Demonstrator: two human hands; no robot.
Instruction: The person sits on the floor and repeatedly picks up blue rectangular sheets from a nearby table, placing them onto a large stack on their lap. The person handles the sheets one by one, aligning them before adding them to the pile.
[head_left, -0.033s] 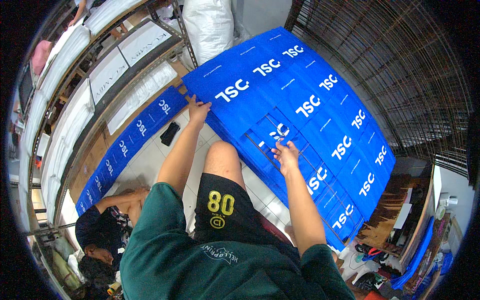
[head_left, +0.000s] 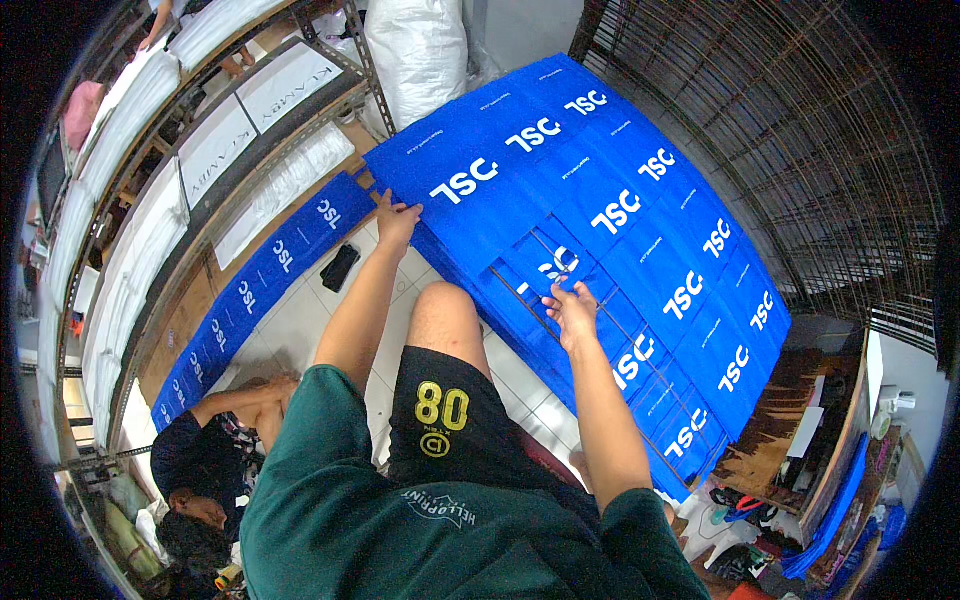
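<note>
Blue fabric sheets with white print (head_left: 600, 150) cover a broad slanting surface in front of me. My left hand (head_left: 398, 216) is at their near left corner, fingers apart, fingertips by the edge; I see nothing held in it. Over the nearer part of the sheets, my right hand (head_left: 573, 312) has its fingers curled inward, thumb and fingertips close together. Whatever they may pinch is too small to make out. Thin dark bars (head_left: 520, 296) run along the blue sheets beside this hand. A long blue printed strip (head_left: 262, 268) extends from near my left hand toward the lower left.
A black phone (head_left: 341, 268) lies on the tiled floor (head_left: 300, 325). At the lower left another person (head_left: 205, 460) sits close by. Shelving with white stacks (head_left: 215, 150) stands left, a white sack (head_left: 415, 70) at the back, and a wire rack (head_left: 770, 120) at right.
</note>
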